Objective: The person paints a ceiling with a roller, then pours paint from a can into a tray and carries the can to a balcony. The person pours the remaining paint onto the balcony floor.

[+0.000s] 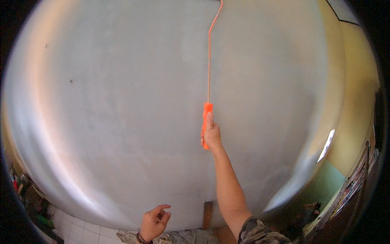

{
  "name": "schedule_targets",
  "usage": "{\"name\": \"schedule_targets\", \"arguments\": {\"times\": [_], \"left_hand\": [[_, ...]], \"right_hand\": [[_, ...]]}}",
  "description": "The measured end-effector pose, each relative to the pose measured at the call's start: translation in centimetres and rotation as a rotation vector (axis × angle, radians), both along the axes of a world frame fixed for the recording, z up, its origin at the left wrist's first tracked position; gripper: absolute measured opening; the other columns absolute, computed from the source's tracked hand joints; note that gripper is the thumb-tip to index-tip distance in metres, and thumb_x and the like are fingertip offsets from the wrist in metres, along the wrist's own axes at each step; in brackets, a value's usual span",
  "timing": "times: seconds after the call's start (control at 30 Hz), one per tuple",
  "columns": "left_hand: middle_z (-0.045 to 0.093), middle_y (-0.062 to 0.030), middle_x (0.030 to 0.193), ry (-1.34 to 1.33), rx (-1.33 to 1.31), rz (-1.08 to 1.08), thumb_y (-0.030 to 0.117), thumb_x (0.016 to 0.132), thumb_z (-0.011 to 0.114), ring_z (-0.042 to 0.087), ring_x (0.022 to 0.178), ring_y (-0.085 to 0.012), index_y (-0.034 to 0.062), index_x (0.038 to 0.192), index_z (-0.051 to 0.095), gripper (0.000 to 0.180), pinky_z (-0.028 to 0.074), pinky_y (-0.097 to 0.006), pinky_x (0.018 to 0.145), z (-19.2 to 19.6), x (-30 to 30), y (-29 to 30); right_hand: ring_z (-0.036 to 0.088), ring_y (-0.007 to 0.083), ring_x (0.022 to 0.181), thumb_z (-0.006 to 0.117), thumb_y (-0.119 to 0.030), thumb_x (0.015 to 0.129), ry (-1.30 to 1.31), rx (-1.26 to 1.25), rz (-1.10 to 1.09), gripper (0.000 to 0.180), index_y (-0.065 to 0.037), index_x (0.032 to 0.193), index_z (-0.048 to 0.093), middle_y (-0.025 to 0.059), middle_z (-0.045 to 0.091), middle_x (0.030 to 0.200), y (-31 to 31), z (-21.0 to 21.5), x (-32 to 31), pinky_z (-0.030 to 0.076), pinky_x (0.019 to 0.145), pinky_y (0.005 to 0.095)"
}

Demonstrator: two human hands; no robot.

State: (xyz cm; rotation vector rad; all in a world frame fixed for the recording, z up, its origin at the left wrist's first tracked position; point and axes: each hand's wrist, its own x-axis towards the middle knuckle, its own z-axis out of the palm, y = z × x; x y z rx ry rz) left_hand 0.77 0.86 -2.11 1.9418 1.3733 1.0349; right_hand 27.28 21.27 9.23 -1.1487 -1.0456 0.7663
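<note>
My right hand [211, 134] is wrapped round the orange handle of a paint roller [209, 69], thumb laid along the grip. Its long bent orange rod runs up to the top edge of the view, where the roller end is nearly all cut off. Behind it spreads a wide grey wall [134, 110]. Low in front of the wall, my left hand [154, 221] hangs with nothing in it, thumb and forefinger apart and the fingers loosely bent. A beaded bracelet circles that wrist.
A crumpled grey cloth [183, 236] lies along the wall's foot, beside an upright brown wooden piece [207, 214]. White floor tiles [81, 232] show at lower left, near assorted clutter. At right, a yellow wall [355, 81] stands above a rack of thin stacked items [345, 195].
</note>
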Motion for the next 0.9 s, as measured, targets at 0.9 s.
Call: {"name": "schedule_targets", "arguments": {"times": [0.9], "left_hand": [[0.067,-0.0099,0.072,0.008,0.030,-0.152,0.020,0.085,0.067,0.063,0.062,-0.0158,0.0053,0.107,0.065,0.027,0.050,-0.030,0.060,-0.1,-5.1,-1.3]], "right_hand": [[0.059,0.0237,0.055,0.030,-0.062,0.095,-0.180,0.092,-0.237,0.071,0.002,0.080,0.057,0.0102,0.055,0.061,-0.2,-4.3,-3.8,0.046,0.050,0.0394]]}}
